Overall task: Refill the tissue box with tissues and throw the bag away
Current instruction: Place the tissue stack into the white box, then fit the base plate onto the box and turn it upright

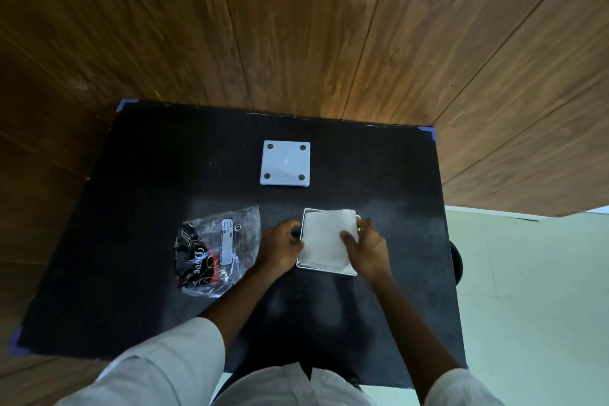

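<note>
An open square white tissue box (pixel 324 270) sits on the black table, with a stack of white tissues (pixel 324 236) lying in it, slightly askew. My left hand (pixel 280 245) grips the box's left edge. My right hand (pixel 364 245) rests on the tissues at the box's right side, thumb on top and fingers curled over the right edge. The empty clear plastic bag (pixel 216 249) with black and red print lies crumpled on the table just left of my left hand. The box's white square lid or base (pixel 285 163), with four dark round pads, lies farther back.
The black table (pixel 148 175) has blue tape at its corners and stands against a wooden panelled wall (pixel 296 26). Pale floor (pixel 534 290) shows to the right, with a dark round object (pixel 457 262) at the table's right edge.
</note>
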